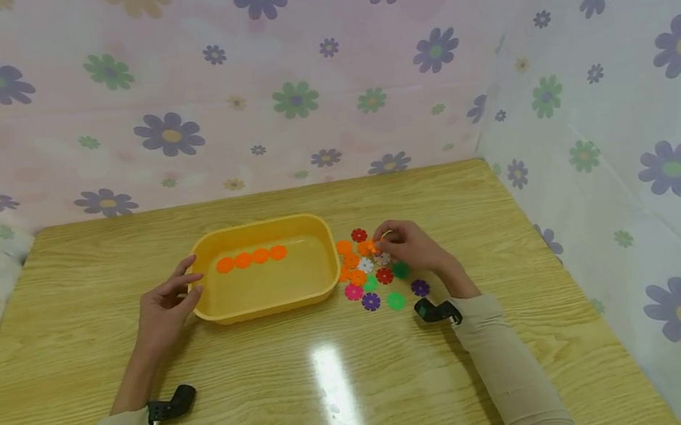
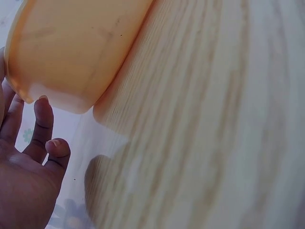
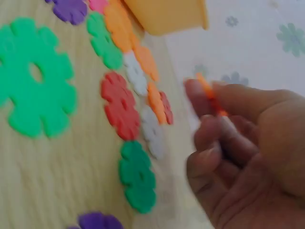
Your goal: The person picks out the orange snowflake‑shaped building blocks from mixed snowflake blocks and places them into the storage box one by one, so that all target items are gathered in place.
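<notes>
An orange snowflake disc point(image 3: 209, 93) was pinched edge-on between the thumb and fingertips of the right hand point(image 1: 408, 245), lifted just above the heap of loose discs point(image 1: 370, 270) at about three o'clock from the yellow tub point(image 1: 327, 258); in the right wrist view its thin orange rim showed between the curled fingers point(image 3: 224, 138), though the picture was blurred there. Beneath and to nine o'clock of that hand lay the scattered pieces, touching or overlapping one another: orange ones point(image 1: 349, 262) hard against the tub's right wall, a red one point(image 1: 358, 235) at twelve o'clock of the heap, white ones point(image 1: 365, 264) in the middle, another red point(image 1: 384, 276), greens point(image 1: 396, 300), purples point(image 1: 371, 301) and a pink one point(image 1: 354, 291) toward six o'clock. Inside the tub four orange discs point(image 1: 251, 258) sat in a row along its far side, edge to edge. The left hand point(image 1: 165, 308) rested against the tub's left end at nine o'clock, fingers fairly straight and spread narrowly, fingertips point(image 2: 43, 107) touching the rounded corner and gripping nothing. All stood on a pale wooden table point(image 1: 340, 389), with flowered cloth point(image 1: 292, 65) hung behind and at both sides.
</notes>
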The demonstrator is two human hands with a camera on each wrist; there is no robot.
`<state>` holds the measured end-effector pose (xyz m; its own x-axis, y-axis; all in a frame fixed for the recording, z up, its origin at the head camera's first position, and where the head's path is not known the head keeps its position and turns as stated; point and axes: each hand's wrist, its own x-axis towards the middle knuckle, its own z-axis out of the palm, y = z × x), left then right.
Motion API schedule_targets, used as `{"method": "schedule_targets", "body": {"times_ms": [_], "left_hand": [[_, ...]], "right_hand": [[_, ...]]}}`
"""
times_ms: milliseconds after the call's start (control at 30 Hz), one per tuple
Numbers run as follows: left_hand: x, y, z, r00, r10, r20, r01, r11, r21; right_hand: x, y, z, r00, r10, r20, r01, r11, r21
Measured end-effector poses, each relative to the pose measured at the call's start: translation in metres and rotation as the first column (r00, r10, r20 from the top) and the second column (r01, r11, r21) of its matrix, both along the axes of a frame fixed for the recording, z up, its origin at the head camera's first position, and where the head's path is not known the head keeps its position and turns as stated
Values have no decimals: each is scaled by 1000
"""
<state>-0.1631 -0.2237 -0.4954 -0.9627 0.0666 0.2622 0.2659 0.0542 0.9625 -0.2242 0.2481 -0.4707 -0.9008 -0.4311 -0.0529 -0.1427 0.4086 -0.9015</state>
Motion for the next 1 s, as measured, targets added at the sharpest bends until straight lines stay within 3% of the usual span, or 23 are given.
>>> {"method": "schedule_targets", "body": {"times_ms": [233, 467, 600, 833, 1000], "left_hand": [[0, -1, 0, 1000, 0, 2, 0, 1000, 11], [-1, -1, 0, 1000, -2, 6, 2, 1000, 22], [-1, -1, 0, 1000, -5, 7, 5, 999, 34], [0, 0, 1, 1000, -3, 9, 3, 1000, 21], [1, 0, 1, 1000, -4, 13, 4, 1000, 18]], "right_hand": [[5, -18, -1, 982, -165, -87, 153, 980, -130], [17, -44, 17, 965, -227, -132, 182, 941, -286], [17, -57, 10, 949, -286, -130, 214, 892, -398], [20, -83, -1, 946, -313, -80, 198, 756, -624], [25, -104, 0, 958, -276, -81, 149, 716, -682]]}}
